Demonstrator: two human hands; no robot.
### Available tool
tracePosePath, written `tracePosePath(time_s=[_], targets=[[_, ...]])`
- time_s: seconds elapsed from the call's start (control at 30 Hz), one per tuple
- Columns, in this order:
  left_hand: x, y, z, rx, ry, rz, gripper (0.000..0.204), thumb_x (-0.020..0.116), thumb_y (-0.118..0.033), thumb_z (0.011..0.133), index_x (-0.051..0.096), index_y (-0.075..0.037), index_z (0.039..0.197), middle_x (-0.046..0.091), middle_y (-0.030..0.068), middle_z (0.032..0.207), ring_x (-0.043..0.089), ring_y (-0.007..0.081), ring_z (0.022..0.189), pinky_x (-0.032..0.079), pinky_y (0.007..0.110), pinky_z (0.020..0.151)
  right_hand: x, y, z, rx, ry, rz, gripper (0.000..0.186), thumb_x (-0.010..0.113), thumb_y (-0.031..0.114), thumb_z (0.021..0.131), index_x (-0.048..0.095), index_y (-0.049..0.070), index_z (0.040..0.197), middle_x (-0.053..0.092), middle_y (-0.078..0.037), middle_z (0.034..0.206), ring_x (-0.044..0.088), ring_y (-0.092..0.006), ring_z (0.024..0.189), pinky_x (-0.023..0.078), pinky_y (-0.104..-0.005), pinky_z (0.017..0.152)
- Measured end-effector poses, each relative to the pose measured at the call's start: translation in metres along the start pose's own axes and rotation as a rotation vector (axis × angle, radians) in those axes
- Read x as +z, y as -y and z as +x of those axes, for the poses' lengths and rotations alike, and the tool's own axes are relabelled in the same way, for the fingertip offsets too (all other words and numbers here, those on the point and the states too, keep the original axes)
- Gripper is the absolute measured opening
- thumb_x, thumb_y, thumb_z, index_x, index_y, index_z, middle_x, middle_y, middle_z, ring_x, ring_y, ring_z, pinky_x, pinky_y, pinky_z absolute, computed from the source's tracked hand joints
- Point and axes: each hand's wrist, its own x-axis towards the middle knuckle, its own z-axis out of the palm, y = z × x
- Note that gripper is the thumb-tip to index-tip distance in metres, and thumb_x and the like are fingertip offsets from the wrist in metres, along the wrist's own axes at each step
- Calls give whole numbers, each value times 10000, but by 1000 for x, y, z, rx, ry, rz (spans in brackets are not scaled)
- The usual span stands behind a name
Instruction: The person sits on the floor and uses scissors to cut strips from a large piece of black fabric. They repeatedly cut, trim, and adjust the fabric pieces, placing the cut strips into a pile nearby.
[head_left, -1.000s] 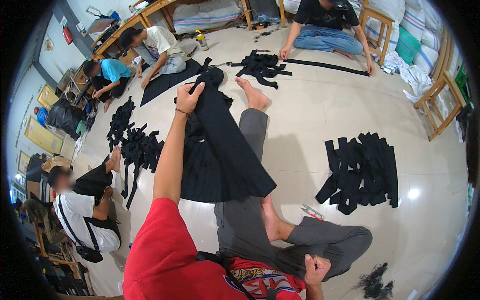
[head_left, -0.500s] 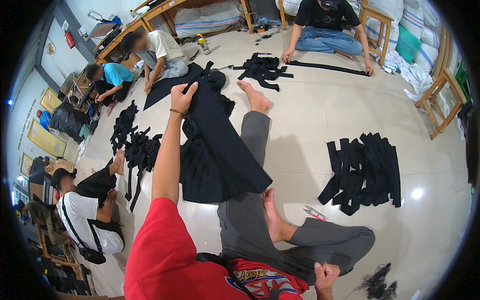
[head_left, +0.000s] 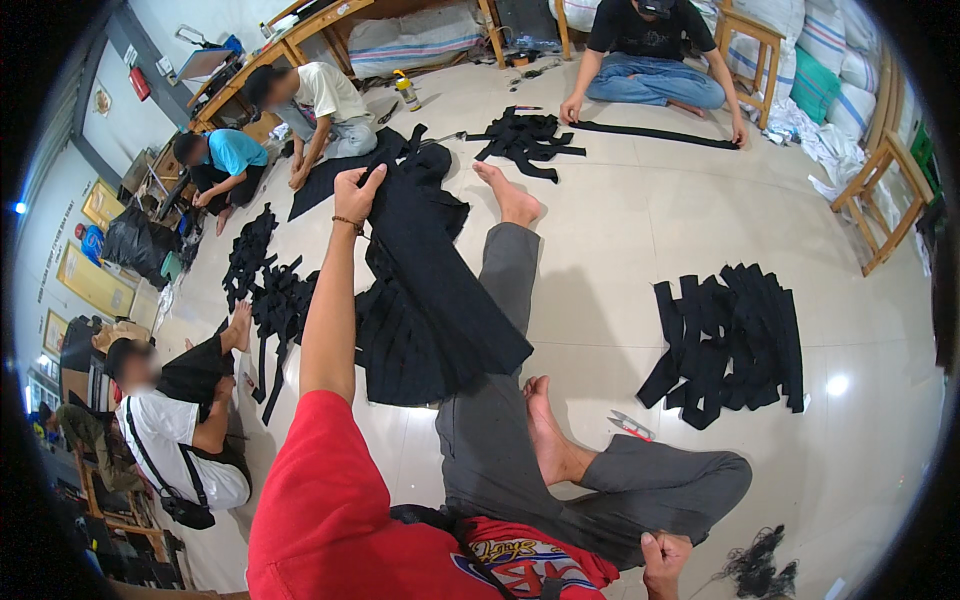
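Note:
My left hand (head_left: 358, 195), arm stretched forward, is closed on the upper edge of a black cloth piece (head_left: 440, 270). The cloth hangs in folds over my outstretched left leg, its lower corner near my right foot. Low at the right, by my bent knee, my right hand (head_left: 665, 562) is closed with the thumb on top; whatever it may pinch is too small to make out. Thread snips (head_left: 632, 427) with a red handle lie on the floor beside my right shin. A tangle of loose black threads (head_left: 762, 566) lies just right of my right hand.
Black cloth strips (head_left: 725, 345) lie in a stack at the right, with more strip piles (head_left: 525, 140) ahead and at the left (head_left: 285, 305). Several people sit on the floor around; one ahead stretches a black strip (head_left: 655, 134). A wooden stool (head_left: 885, 205) stands far right.
My left hand has shifted slightly left, and the cloth's lower corner has drawn a little left and up. My right hand has moved slightly right, still closed.

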Motion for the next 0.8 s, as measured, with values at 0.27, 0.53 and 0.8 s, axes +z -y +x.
tracePosePath(time_s=[0.27,0.53,0.8], targets=[[-5,13,5,-8,-2,70,414,719,-300,899,650,5,628,520,-64,537,432,33,489,319,251,461,-19,14,-8,67,62,-324,461,713,169,890,399,74,565,385,-86,541,365,-246,523,309,-408,562],[-12,12,7,-2,23,170,409,710,-294,911,633,-24,614,525,-75,569,429,27,520,311,250,485,-27,-2,-9,31,-14,-248,491,684,120,874,309,53,563,287,-51,512,285,-145,478,228,-347,483],[59,-57,-26,135,148,-29,343,701,-222,915,626,54,727,570,0,584,448,48,561,363,267,500,32,4,51,-81,13,-380,170,657,25,865,559,-25,735,605,-136,730,569,-258,607,446,-349,576]])
